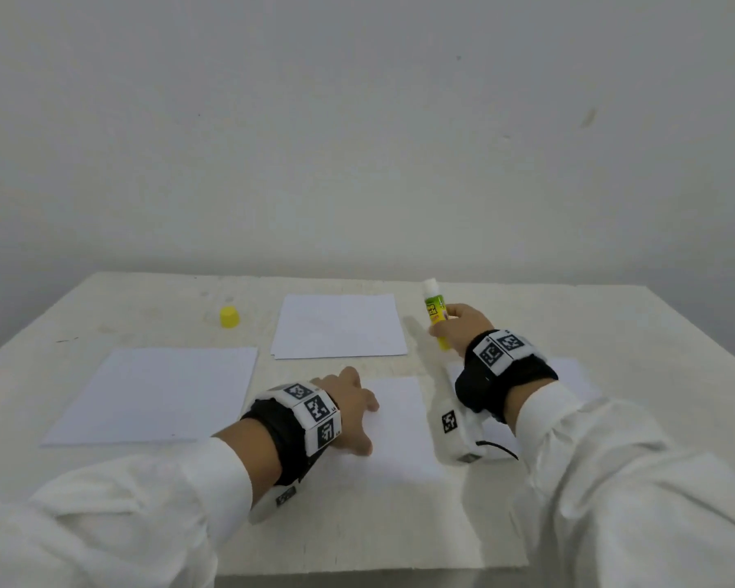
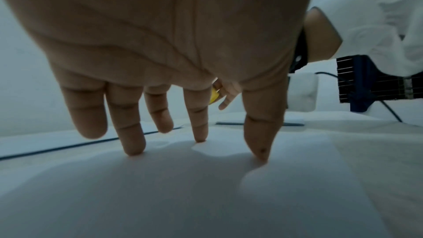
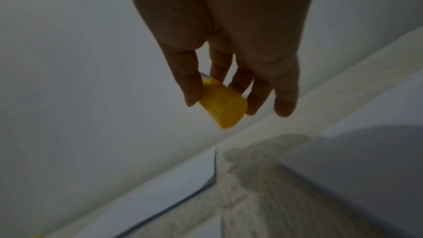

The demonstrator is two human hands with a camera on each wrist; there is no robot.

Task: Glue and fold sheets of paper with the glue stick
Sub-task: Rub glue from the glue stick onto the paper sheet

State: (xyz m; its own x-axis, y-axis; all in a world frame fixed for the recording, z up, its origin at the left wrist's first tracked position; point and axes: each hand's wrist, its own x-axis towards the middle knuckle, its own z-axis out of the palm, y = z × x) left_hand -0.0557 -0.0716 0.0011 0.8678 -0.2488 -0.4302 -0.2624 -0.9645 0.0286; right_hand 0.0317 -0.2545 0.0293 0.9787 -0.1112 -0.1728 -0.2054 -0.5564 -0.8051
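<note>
My right hand (image 1: 455,326) grips an uncapped yellow-green glue stick (image 1: 436,311) upright above the table, its white glue tip pointing up. In the right wrist view the fingers (image 3: 192,86) pinch the stick's yellow base (image 3: 223,108). My left hand (image 1: 351,407) lies spread on a small white sheet (image 1: 399,422) near the table's front. From the left wrist camera, its straight fingertips (image 2: 133,144) press down on that paper (image 2: 183,196). The yellow cap (image 1: 229,317) stands alone at the back left.
A large white sheet (image 1: 158,396) lies at the left and a stack of sheets (image 1: 338,326) at the back middle. Another sheet (image 1: 569,375) lies partly under my right arm. The white table (image 1: 654,333) meets a plain wall behind.
</note>
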